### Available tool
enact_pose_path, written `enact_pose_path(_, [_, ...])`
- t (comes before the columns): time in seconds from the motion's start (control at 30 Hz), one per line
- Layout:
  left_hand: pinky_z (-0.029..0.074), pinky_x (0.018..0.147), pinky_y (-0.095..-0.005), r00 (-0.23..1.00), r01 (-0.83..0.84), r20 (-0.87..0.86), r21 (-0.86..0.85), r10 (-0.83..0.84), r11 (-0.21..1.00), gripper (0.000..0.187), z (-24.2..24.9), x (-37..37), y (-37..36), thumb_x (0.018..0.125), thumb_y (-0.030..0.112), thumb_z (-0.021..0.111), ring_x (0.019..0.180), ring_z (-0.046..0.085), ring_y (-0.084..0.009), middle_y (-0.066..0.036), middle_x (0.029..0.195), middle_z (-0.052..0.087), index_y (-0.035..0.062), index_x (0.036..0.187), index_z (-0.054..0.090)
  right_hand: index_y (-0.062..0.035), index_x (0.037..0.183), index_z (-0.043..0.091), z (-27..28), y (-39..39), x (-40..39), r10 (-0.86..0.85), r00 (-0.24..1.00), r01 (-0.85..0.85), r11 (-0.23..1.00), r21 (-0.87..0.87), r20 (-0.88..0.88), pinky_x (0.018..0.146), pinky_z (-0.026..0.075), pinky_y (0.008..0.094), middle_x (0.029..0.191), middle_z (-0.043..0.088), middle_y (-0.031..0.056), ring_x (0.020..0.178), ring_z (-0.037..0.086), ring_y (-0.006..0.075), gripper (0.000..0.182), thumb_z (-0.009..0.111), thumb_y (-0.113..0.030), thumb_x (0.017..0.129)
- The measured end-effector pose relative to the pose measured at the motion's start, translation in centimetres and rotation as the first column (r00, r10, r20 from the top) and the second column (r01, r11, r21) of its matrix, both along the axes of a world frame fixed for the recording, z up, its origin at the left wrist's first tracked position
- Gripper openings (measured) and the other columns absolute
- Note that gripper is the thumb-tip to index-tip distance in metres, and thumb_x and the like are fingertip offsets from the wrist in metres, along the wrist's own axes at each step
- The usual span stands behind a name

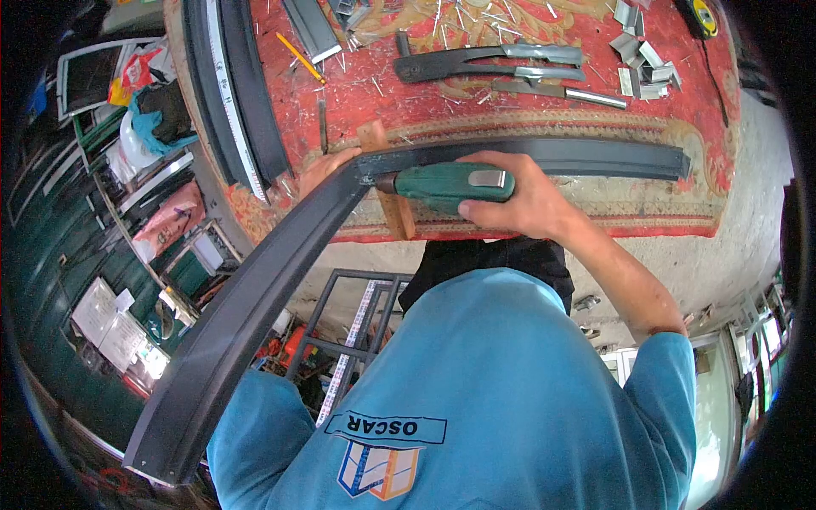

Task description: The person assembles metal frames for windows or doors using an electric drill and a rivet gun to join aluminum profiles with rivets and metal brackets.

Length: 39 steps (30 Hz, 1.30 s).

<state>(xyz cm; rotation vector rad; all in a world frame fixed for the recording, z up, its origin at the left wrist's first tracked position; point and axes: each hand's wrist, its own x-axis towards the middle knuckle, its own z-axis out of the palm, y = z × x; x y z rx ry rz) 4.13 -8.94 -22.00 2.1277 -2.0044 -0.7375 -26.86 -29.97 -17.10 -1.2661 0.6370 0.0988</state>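
Note:
Two long dark grey profiles meet at a corner near the table's front edge; one profile [246, 310] slants down to the lower left, the other [595, 158] runs right along the table. My right hand [518, 197] is wrapped round a green power tool [433, 187], whose tip points left at the corner. Behind the corner, my left hand [327, 170] is mostly hidden by the profile, so its fingers and what they hold cannot be made out. A wooden strip [398, 212] lies under the corner.
On the red patterned cloth [340, 110] lie a metal cutter [489, 64], a file-like tool [586, 98], a pencil [300, 57], several cut metal pieces [650, 64] and a tape measure [704, 19]. A metal frame stand [340, 327] stands below the table.

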Motion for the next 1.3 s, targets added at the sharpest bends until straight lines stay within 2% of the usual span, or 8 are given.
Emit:
enact_pose_path(0.07, [0.053, 0.083, -0.0403, 1.000, -0.015, -0.002, 0.034, 0.015, 0.999, 0.070, 0.1, 0.0, -0.2, 0.067, 0.033, 0.083, 0.095, 0.067, -0.0302, -0.010, 0.107, 0.068, 0.0123, 0.127, 0.054, 0.0016, 0.119, 0.060, -0.8, 0.9, 0.1, -0.044, 0.991, 0.057, 0.993, -0.102, 0.129, 0.074, 0.052, 0.0294, 0.088, 0.068, 0.0078, 0.079, 0.062, 0.0112, 0.051, 0.076, -0.021, 0.076])
enact_pose_path(0.37, [0.051, 0.086, -0.0418, 0.999, -0.012, -0.038, 0.045, 0.014, 0.999, 0.065, -0.2, 0.8, -0.1, 0.070, 0.036, 0.080, 0.100, 0.066, -0.0314, -0.012, 0.113, 0.067, 0.0133, 0.126, 0.057, 0.0017, 0.118, 0.061, 0.7, 0.0, 0.6, -0.002, 0.997, 0.008, 0.996, 0.083, -0.072, 0.084, 0.050, 0.0331, 0.095, 0.068, 0.0122, 0.090, 0.062, 0.0153, 0.053, 0.077, -0.025, 0.075])
enact_pose_path(0.77, [0.050, 0.089, -0.0400, 1.000, -0.009, -0.027, 0.097, 0.011, 0.995, 0.047, 1.0, 0.5, -0.7, 0.080, 0.029, 0.071, 0.105, 0.065, -0.0292, -0.011, 0.112, 0.067, 0.0130, 0.123, 0.060, 0.0053, 0.107, 0.066, 0.8, 1.1, 0.1, -0.115, 0.993, 0.115, 0.993, 0.001, 0.014, 0.082, 0.052, 0.0357, 0.092, 0.070, 0.0192, 0.085, 0.067, 0.0217, 0.052, 0.077, -0.030, 0.071])
enact_pose_path(0.93, [0.052, 0.083, -0.0381, 0.954, -0.052, -0.284, 0.169, 0.099, 0.984, 0.055, -1.5, 2.1, 0.0, 0.076, 0.030, 0.077, 0.093, 0.068, -0.0287, -0.013, 0.102, 0.069, 0.0076, 0.123, 0.058, 0.0044, 0.113, 0.064, 1.4, 0.6, 0.1, -0.048, 0.999, 0.047, 0.999, -0.027, -0.019, 0.083, 0.050, 0.0323, 0.095, 0.070, 0.0132, 0.088, 0.063, 0.0157, 0.053, 0.077, -0.027, 0.073])
enact_pose_path(1.07, [0.052, 0.082, -0.0340, 0.944, -0.088, -0.277, 0.308, 0.178, 0.947, 0.047, 0.2, 1.1, -0.7, 0.081, 0.022, 0.073, 0.090, 0.067, -0.0218, -0.010, 0.100, 0.068, 0.0057, 0.122, 0.058, 0.0013, 0.102, 0.069, 1.3, 0.9, 0.1, -0.123, 0.992, 0.125, 0.990, -0.070, 0.033, 0.078, 0.052, 0.0367, 0.085, 0.070, 0.0183, 0.080, 0.067, 0.0236, 0.047, 0.076, -0.033, 0.071])
enact_pose_path(1.13, [0.052, 0.081, -0.0325, 0.999, 0.024, -0.038, 0.102, -0.020, 0.994, 0.045, 1.4, 0.0, -1.4, 0.081, 0.019, 0.072, 0.090, 0.066, -0.0210, -0.009, 0.101, 0.067, 0.0051, 0.122, 0.058, 0.0008, 0.102, 0.069, 1.5, 0.9, 0.1, -0.120, 0.993, 0.120, 0.988, -0.099, 0.011, 0.077, 0.052, 0.0365, 0.085, 0.069, 0.0185, 0.080, 0.067, 0.0245, 0.048, 0.076, -0.035, 0.071])
enact_pose_path(1.23, [0.052, 0.084, -0.0357, 0.938, -0.166, -0.223, 0.379, 0.264, 0.910, 0.050, -1.5, 1.9, 0.1, 0.078, 0.023, 0.074, 0.096, 0.066, -0.0275, -0.013, 0.106, 0.066, 0.0064, 0.122, 0.058, -0.0002, 0.103, 0.070, 0.9, 1.2, 0.5, -0.105, 0.994, 0.104, 0.988, -0.116, -0.001, 0.077, 0.051, 0.0361, 0.085, 0.069, 0.0188, 0.079, 0.067, 0.0260, 0.049, 0.076, -0.037, 0.071])
enact_pose_path(1.3, [0.052, 0.084, -0.0368, 0.980, -0.095, -0.149, 0.237, 0.132, 0.967, 0.050, 0.5, 0.6, -0.6, 0.076, 0.024, 0.075, 0.098, 0.066, -0.0297, -0.014, 0.107, 0.066, 0.0067, 0.120, 0.059, -0.0008, 0.103, 0.070, 1.0, 1.2, 0.3, -0.100, 0.995, 0.099, 0.989, -0.111, -0.002, 0.076, 0.051, 0.0359, 0.085, 0.069, 0.0189, 0.078, 0.067, 0.0266, 0.049, 0.076, -0.038, 0.071])
